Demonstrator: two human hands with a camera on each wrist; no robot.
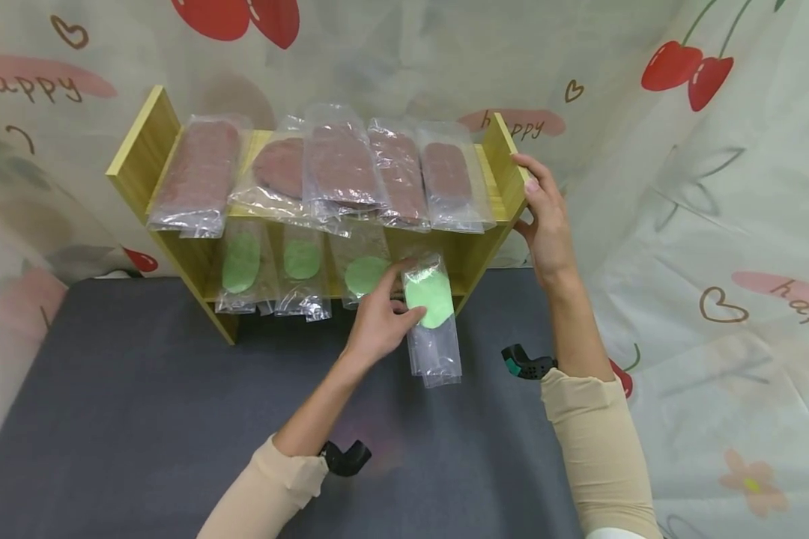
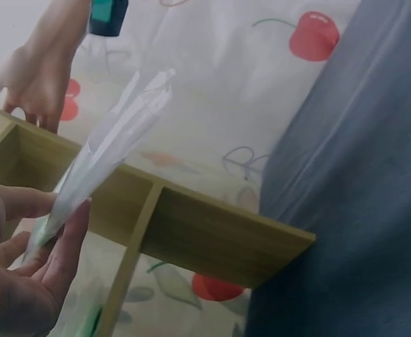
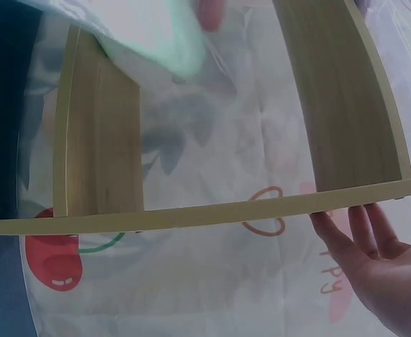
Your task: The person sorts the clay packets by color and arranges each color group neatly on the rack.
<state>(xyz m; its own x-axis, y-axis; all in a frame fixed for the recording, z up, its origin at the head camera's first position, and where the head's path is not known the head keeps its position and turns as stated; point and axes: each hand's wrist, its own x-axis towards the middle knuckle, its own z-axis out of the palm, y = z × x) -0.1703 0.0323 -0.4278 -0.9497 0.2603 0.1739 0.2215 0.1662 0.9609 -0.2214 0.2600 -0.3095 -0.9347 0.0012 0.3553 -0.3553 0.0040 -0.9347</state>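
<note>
Left hand (image 1: 380, 318) grip pinches green-pad bag (image 1: 432, 318), long axis upright, pad end toward shelf (image 1: 162, 120). Right hand (image 1: 546, 217), fingers straight, steadies shelf's end. Lower tier holds green bags (image 1: 300, 269); upper, brown bags (image 1: 337, 168).

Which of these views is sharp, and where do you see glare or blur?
Head view: sharp, evenly lit, glare on the plastic bags along the top of the shelf. Left wrist view: soft, the left hand and the bag it holds blurred. Right wrist view: hazy, washed out, the right hand soft.
</note>
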